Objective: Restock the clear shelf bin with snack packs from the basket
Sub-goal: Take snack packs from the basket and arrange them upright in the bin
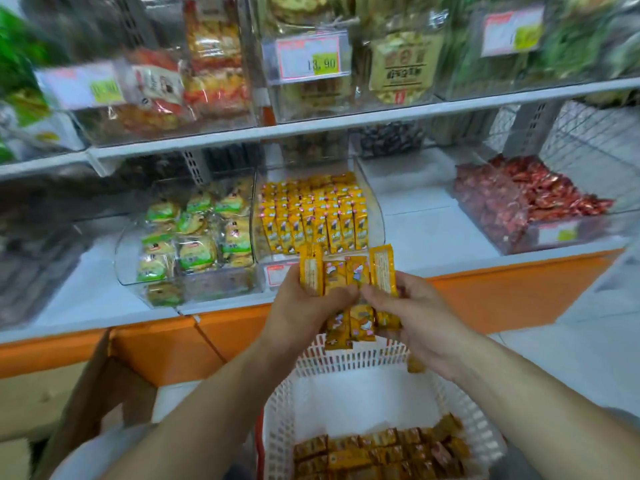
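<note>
Bright, even light, shadows faint. Heavy motion blur toward edges, upper shelf (346, 123) smeared; centre sharper. Wide-angle bowing. Mild sheen on clear shelf bin (376, 216).

Person, 2 arms: forearms bare; left hand (304, 306), right hand (412, 313) bare. Pale fabric, poss. sleeve (100, 452), at L elbow, left of basket (346, 362).

basket (332, 362) below shelf bin (375, 216), snack packs (313, 216) in bin, more packs (381, 448) in basket
</note>
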